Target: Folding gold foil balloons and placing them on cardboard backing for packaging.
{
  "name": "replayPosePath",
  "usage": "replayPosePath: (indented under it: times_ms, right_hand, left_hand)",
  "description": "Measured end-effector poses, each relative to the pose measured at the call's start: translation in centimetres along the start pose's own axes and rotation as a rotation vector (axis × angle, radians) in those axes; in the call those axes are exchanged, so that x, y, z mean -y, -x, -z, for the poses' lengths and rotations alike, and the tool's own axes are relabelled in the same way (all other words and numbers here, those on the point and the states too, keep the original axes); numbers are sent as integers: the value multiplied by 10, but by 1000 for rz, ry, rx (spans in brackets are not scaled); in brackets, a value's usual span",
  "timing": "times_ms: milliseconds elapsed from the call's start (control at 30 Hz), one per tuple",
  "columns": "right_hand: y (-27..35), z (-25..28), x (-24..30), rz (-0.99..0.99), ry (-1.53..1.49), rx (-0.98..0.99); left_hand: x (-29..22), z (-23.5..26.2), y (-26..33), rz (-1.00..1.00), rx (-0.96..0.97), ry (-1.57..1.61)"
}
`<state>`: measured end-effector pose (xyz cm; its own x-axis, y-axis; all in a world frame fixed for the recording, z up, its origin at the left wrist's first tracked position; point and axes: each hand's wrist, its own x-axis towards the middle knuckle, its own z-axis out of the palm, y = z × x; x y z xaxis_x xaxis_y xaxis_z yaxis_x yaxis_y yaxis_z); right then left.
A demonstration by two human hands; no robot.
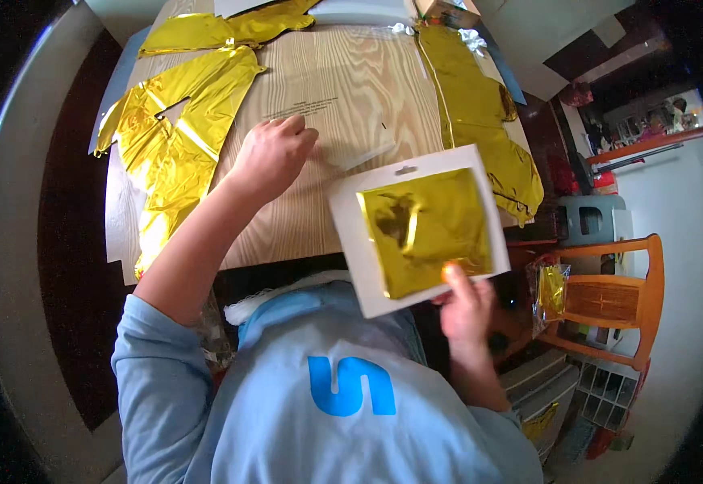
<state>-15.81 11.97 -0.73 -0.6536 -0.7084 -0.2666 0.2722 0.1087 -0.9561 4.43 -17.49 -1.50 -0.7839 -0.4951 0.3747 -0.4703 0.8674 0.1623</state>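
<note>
My right hand (464, 310) grips the lower right edge of a white card (343, 218), its thumb on the front. On the card lies a folded gold foil balloon (440, 230); the card has a hanging slot at the top and is held tilted above the table's near edge. My left hand (275, 157) is closed over the table, fingers curled; what it holds, if anything, is hidden. Close to its knuckles, small dark print (303, 108) shows on what looks like clear film. To its right is a pale translucent strip (367, 156).
Flat gold foil balloons lie at the left (178, 137), far left (222, 32) and right (480, 121) of the wood-grain table (343, 73). White ribbon bits (472, 40) and a box (448, 10) are at the far right. A wooden chair (609, 298) bears a clear bag with gold foil (553, 290).
</note>
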Motion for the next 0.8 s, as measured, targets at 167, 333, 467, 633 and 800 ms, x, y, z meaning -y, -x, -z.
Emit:
replayPosePath:
  times_ms: [167, 333, 467, 633, 800]
  right_hand:
    - [-14, 6, 27, -131, 81, 398]
    - [-39, -27, 6, -314, -142, 440]
    - [-40, -25, -3, -209, -73, 321]
    - [-31, -28, -18, -143, 59, 278]
    - [-17, -38, -17, -52, 97, 217]
  left_hand:
    - [-16, 2, -3, 10, 71, 102]
    - [-20, 4, -4, -5, 135, 180]
    - [-22, 10, -3, -6, 248, 201]
    - [-27, 12, -3, 17, 263, 158]
    - [-35, 28, -3, 30, 297, 104]
